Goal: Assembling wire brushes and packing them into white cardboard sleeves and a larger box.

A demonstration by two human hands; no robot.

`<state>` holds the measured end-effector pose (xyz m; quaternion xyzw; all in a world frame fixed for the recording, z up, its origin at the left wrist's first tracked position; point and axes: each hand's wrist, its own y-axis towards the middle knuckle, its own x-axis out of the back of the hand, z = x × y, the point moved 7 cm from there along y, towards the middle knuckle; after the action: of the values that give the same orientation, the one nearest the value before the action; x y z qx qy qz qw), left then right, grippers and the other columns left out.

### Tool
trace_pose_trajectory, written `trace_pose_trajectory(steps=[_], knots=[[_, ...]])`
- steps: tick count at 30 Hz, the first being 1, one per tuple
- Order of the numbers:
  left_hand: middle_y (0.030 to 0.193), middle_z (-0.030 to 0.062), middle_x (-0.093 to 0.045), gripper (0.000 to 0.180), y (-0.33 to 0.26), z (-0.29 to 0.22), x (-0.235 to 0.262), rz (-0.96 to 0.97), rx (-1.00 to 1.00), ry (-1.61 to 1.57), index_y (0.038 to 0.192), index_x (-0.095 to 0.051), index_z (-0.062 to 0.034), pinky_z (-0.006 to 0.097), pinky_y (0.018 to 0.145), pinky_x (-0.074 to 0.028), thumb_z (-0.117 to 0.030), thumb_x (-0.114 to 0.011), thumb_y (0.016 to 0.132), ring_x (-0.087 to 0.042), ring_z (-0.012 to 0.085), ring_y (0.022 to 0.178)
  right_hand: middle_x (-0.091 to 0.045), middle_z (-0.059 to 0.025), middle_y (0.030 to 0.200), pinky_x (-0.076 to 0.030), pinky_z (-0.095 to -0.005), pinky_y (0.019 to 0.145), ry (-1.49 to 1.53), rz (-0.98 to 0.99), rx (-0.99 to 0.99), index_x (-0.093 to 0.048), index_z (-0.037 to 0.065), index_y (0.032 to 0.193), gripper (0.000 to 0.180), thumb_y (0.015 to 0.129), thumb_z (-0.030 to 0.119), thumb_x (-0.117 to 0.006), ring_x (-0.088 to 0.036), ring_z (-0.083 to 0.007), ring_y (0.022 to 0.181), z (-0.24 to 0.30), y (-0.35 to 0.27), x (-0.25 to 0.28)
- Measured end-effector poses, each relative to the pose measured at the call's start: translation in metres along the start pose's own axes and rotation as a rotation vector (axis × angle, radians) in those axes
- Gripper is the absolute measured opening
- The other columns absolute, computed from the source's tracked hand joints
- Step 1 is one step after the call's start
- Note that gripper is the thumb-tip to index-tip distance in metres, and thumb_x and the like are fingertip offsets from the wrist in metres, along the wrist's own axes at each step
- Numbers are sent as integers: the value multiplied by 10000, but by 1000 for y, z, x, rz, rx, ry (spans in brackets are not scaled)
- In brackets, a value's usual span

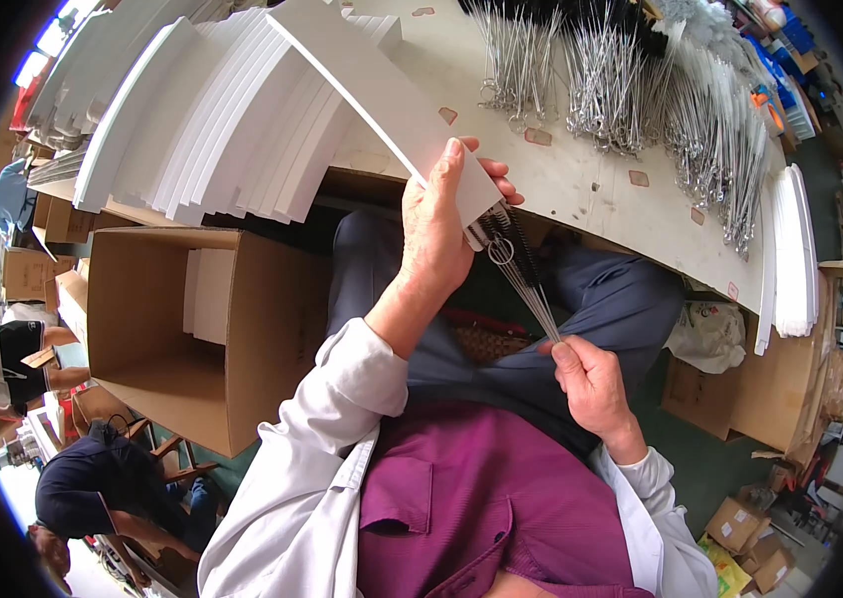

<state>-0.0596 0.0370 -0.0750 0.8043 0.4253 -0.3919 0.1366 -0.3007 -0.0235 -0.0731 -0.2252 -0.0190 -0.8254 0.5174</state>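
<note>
My left hand (434,214) is wrapped round the near end of a long, narrow white box (382,95), which slants up and away to the left. At that end sits a bundle of thin wire brushes (531,289), with black bristles and a wire loop showing. Whether their upper ends lie inside the box is hard to see. Closed in a pinch, my right hand (591,384) grips the lower wire ends of the bundle above my lap.
Flat white boxes (232,110) stand in a row on the table (581,189) at left. Several heaps of wire brushes (611,90) lie along its far side. An open cardboard carton (157,329) holding white boxes is at my left. Another person (123,488) sits at lower left.
</note>
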Motion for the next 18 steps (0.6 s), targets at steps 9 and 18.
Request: trace_pose_trajectory(steps=[9,18], knots=[[960,170,-648,482,0,-5,5,-29,-57,21,1276,-478,8,431,789,-585,-395,-571,1029,-679,258,816,-429,50,589,-340,-249,494,210,141,-175,-710,-20,1007,342,1079,262,-530,-394,-43,536,-1,2,-16],[940,166,-652,463,-6,11,-1,49,50,24,1219,-486,-2,429,765,-582,-413,-574,1023,-689,281,812,-425,54,584,-332,-224,461,353,280,-310,-727,10,1017,378,1074,326,-526,-384,-32,510,-14,15,-6]])
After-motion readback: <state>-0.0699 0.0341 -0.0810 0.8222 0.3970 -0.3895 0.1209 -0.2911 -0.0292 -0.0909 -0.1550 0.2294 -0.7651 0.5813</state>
